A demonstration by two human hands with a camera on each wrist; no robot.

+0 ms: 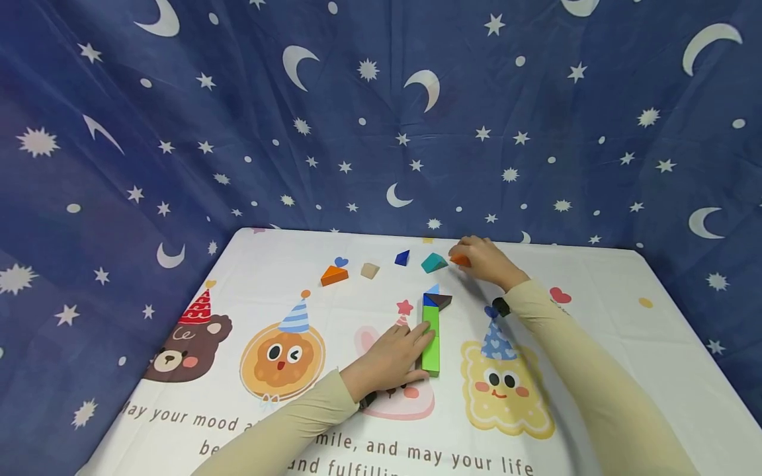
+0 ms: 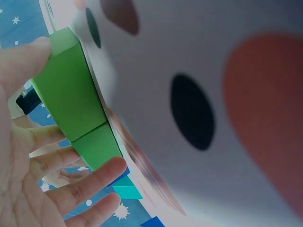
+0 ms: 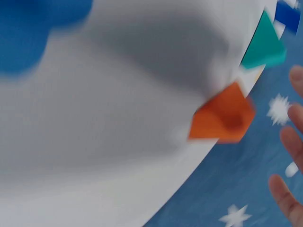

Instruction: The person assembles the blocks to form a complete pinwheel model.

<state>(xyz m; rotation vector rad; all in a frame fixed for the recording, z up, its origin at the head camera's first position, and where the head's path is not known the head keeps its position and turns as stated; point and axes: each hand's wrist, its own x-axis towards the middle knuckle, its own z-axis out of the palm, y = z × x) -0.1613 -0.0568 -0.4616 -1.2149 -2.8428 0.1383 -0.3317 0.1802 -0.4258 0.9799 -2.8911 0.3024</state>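
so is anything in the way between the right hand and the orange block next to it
Nothing visible stands between the right hand and that orange block. The teal block lies close by, but on the block's far side from the wrist in the head view.

Blurred orange block (image 3: pixel 223 116) by the edge of a white cloth (image 3: pixel 94 156), teal block (image 3: pixel 264 45) further up, blue block (image 3: pixel 288 16) at upper right, right hand (image 3: pixel 294 144) at the right edge, fingertips (image 3: pixel 297 76) apart from the orange block, starry blue fabric (image 3: pixel 213 189) beyond
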